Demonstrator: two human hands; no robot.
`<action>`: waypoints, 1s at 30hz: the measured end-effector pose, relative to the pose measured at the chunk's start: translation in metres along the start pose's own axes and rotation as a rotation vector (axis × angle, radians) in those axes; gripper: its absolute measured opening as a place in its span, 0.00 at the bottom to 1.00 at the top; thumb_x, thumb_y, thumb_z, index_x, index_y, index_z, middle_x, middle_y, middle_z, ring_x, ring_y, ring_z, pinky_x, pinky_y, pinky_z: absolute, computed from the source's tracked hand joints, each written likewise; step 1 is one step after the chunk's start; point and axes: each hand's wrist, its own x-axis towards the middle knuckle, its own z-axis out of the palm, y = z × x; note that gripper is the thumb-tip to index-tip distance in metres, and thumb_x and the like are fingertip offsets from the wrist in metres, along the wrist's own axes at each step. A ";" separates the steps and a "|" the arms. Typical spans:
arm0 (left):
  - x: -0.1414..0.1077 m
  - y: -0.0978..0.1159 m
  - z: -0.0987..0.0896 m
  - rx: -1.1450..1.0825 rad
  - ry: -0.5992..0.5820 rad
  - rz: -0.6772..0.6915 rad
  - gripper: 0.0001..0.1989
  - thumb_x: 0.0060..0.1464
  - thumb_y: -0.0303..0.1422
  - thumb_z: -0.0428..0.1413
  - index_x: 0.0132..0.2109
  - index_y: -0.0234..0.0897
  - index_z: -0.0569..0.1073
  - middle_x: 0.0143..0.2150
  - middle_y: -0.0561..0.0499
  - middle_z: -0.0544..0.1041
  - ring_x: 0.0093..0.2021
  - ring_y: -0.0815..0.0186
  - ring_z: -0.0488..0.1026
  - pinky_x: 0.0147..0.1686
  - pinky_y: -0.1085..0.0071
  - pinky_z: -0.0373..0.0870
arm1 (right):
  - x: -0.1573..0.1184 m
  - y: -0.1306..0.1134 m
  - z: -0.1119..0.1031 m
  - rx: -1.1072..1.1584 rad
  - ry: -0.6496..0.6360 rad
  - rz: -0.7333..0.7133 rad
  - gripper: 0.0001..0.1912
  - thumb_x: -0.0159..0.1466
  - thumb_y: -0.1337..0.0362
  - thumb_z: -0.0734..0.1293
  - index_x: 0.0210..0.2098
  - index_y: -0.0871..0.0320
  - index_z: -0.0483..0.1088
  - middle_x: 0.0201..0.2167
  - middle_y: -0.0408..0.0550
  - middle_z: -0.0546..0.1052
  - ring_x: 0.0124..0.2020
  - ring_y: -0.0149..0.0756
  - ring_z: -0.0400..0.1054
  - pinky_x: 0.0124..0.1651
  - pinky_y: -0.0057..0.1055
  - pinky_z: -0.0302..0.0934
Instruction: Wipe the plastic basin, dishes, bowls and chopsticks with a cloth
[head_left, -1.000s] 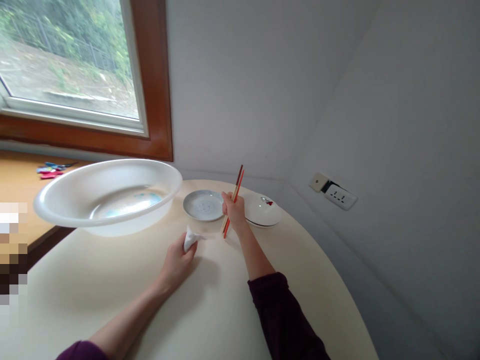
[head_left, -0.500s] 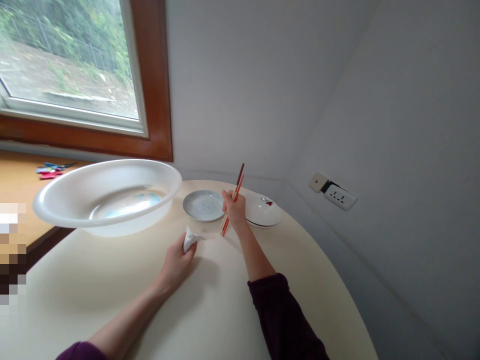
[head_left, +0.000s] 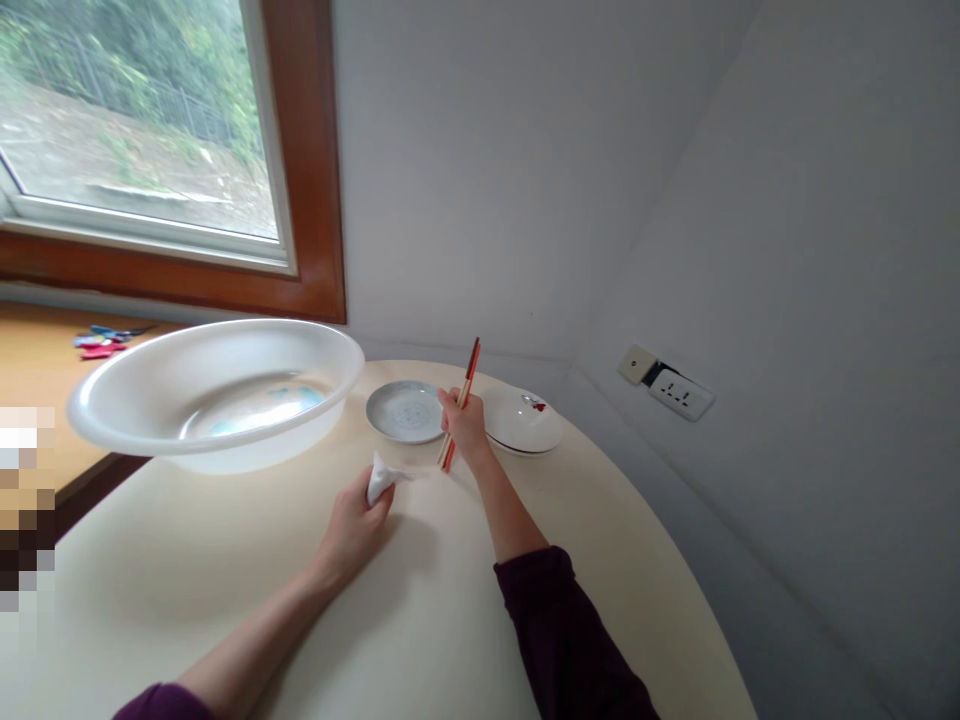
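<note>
My left hand [head_left: 361,515] grips a crumpled white cloth or tissue [head_left: 381,477] just above the pale round table [head_left: 420,620]. Several chopsticks [head_left: 470,365], some brown and light wood, some red, stand nearly upright in the closed fingers of my right hand [head_left: 465,425], their lower ends near the tabletop. Behind and left of that hand lies a grey patterned plate [head_left: 405,412]. Just right of it are white plates [head_left: 521,420], apparently stacked, with a red flower design; the hand hides part of their left edge.
A large translucent white basin [head_left: 217,395] stands at the table's back left. Beyond it, red and blue items [head_left: 103,342] lie on a wooden desk [head_left: 37,370]. Walls meet behind the table, with a socket [head_left: 681,393] on the right one. A pixelated patch covers the left edge.
My right hand has shifted slightly left, and the chopsticks have drawn closer together, their tops a little lower. My left hand and the cloth stay where they were.
</note>
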 end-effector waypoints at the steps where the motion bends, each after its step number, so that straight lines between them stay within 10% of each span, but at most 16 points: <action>1: -0.002 0.000 -0.001 0.013 0.021 0.020 0.09 0.50 0.37 0.46 0.28 0.38 0.66 0.21 0.55 0.70 0.23 0.67 0.66 0.24 0.74 0.61 | -0.001 0.002 0.000 -0.018 -0.023 0.014 0.21 0.54 0.54 0.62 0.15 0.53 0.46 0.08 0.31 0.50 0.11 0.22 0.44 0.15 0.23 0.41; 11: -0.044 0.031 -0.007 0.035 -0.027 0.932 0.10 0.46 0.24 0.46 0.38 0.38 0.62 0.20 0.51 0.68 0.19 0.66 0.64 0.21 0.72 0.60 | -0.029 -0.004 0.011 -0.755 -0.749 0.002 0.15 0.54 0.62 0.65 0.14 0.57 0.61 0.09 0.36 0.61 0.13 0.24 0.51 0.17 0.24 0.43; 19: -0.036 0.020 -0.008 0.086 0.060 0.859 0.09 0.47 0.26 0.46 0.37 0.37 0.66 0.23 0.49 0.72 0.23 0.65 0.69 0.26 0.71 0.66 | -0.080 0.008 0.027 -1.174 -0.574 -0.075 0.08 0.60 0.61 0.60 0.33 0.57 0.69 0.27 0.49 0.74 0.28 0.39 0.67 0.29 0.31 0.54; 30: -0.031 0.005 -0.014 -0.017 0.198 0.301 0.06 0.48 0.36 0.49 0.33 0.39 0.65 0.28 0.50 0.74 0.24 0.68 0.69 0.28 0.73 0.66 | -0.116 0.001 0.022 -1.294 -0.472 -0.198 0.13 0.62 0.58 0.60 0.43 0.57 0.67 0.44 0.53 0.70 0.46 0.44 0.61 0.48 0.39 0.51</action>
